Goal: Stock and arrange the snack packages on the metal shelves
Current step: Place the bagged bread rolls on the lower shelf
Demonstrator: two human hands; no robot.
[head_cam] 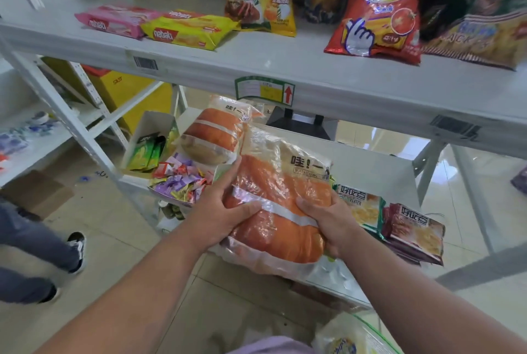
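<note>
Head view: bread package [273,211] held between both hands at the lower shelf's [370,159] front edge, long axis running away from the body, slightly rightward. Left hand [219,211] curled round its near-left side, thumb across the clear wrap; right hand [328,222] gripping the right edge, fingers tucked beneath. Second bread package [212,137] lying just beyond the left hand; biscuit packs [399,222] touching beside the right. Likely next: slid forward, lengthwise, between those neighbours. Both hands about equally near.
</note>
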